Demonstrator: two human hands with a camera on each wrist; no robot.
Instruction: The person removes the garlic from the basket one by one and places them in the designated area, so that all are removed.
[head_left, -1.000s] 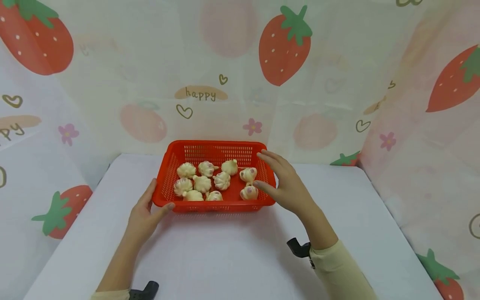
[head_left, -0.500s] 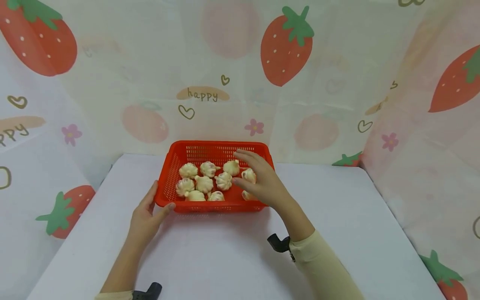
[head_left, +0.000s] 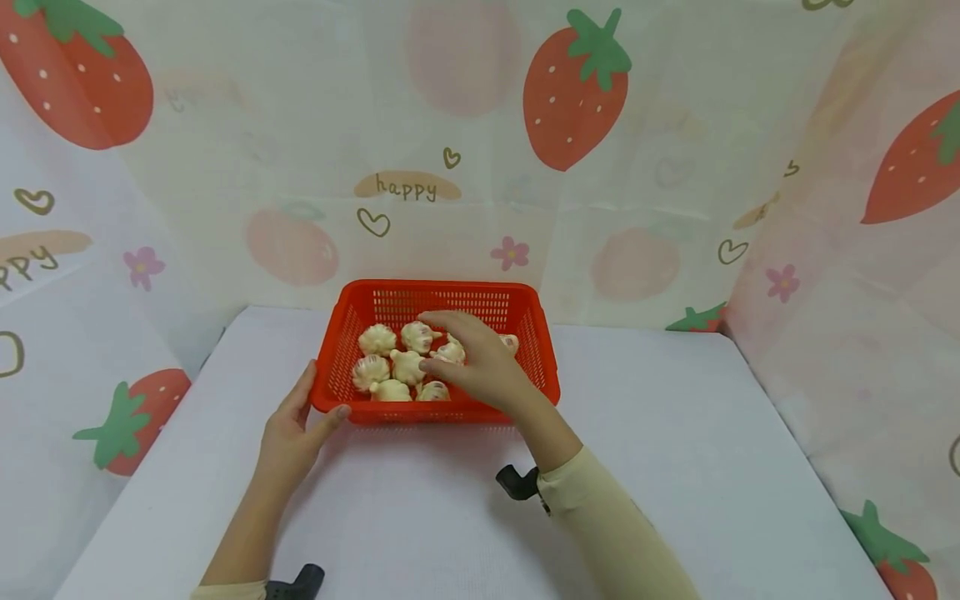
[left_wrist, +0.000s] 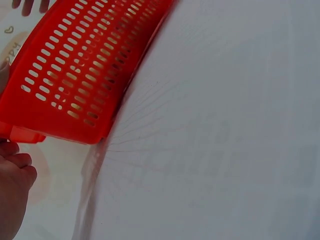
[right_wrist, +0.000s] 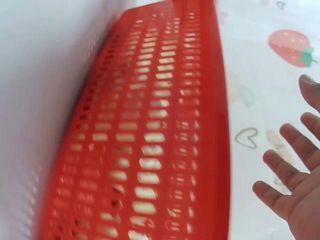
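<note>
Holding the red basket (head_left: 450, 412) at its nine o'clock end, your left hand (head_left: 290, 433) pinches the rim by the seven o'clock corner, thumb on top and fingers curled below. Your right hand (head_left: 480, 367) hangs over the basket's three o'clock half, its grip spread, the thumb well apart from the fingers and nothing seen between them in their hold. With twelve o'clock pointing away from you, the basket's long axis runs from nine to three across the bench (head_left: 420, 517).

What likely counts most is the gap between thumb and fingers, which faces nine o'clock. The half-hidden bulb (head_left: 450, 351) shows inside that gap. The central bulb (head_left: 406, 367) lies at nine o'clock from your thumb tip, and the stemmed bulb (head_left: 417, 338) at about ten from your palm, by the fingertips. Your right hand is nearer to all three; you cannot tell whether it touches any. Past your knuckles, at about two, the lone bulb (head_left: 511, 342) shows; whatever lies beneath your palm is hidden.
</note>
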